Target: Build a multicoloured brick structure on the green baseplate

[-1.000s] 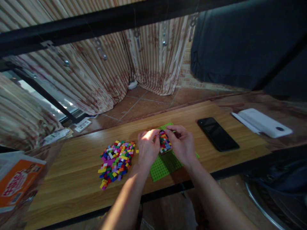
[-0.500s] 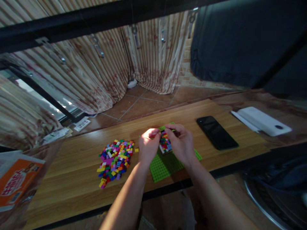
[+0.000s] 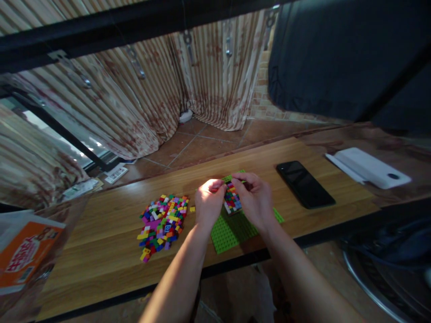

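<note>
A green studded baseplate (image 3: 232, 235) lies on the wooden table, and on it sits a block of multicoloured toy bricks (image 3: 232, 201). My left hand (image 3: 209, 202) is at the block's left side, thumb and fingers drawn together near its far edge. A speck of red shows by those fingertips, too small to name. From the right, my right hand (image 3: 255, 197) bends over the block, its thumb and fingers closed at the same far edge. Both hands partly cover the block, and whatever is between the fingertips is hidden.
Left of the hands spreads a pile of loose toy bricks (image 3: 163, 226), with one yellow brick (image 3: 192, 209) apart from it. A black phone (image 3: 305, 185) and a white case-like object (image 3: 368, 167) lie to the right. An orange package (image 3: 28, 253) is at the far left.
Both hands stay at the far edge of the brick block, with hardly any finger movement. The whole view has shifted very slightly.
</note>
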The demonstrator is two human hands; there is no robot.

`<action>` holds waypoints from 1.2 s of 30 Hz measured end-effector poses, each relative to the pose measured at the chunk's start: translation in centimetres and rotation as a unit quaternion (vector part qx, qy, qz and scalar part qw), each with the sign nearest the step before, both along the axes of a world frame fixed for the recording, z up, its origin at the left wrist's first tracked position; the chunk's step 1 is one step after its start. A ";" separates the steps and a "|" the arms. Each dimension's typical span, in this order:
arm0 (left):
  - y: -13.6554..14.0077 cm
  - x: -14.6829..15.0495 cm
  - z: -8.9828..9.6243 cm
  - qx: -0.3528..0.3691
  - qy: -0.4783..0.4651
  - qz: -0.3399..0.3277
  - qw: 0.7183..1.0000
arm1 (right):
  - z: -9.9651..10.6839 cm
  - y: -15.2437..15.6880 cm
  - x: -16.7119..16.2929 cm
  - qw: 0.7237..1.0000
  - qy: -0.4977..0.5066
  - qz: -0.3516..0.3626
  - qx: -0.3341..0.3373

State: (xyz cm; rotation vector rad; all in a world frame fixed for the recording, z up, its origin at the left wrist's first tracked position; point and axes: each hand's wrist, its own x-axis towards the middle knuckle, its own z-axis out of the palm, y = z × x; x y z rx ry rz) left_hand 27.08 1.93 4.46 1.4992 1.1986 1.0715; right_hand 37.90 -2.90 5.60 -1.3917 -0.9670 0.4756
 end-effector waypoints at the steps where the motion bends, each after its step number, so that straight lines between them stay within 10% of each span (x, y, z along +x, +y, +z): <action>1: 0.0 0.0 0.0 0.003 0.004 0.001 1.000 | 0.0 0.0 0.0 1.000 0.000 0.001 0.000; 17: -0.7 -1.1 1.1 0.038 0.005 0.042 0.998 | -0.3 0.0 0.0 0.999 0.019 0.014 -0.027; 24: -1.8 -1.7 1.9 0.083 -0.042 -0.074 0.993 | -0.2 -0.1 -0.4 0.998 0.017 0.060 -0.033; 36: -2.1 -1.5 1.4 0.068 -0.048 -0.055 0.995 | 0.0 -0.2 -1.0 0.996 0.038 0.077 -0.013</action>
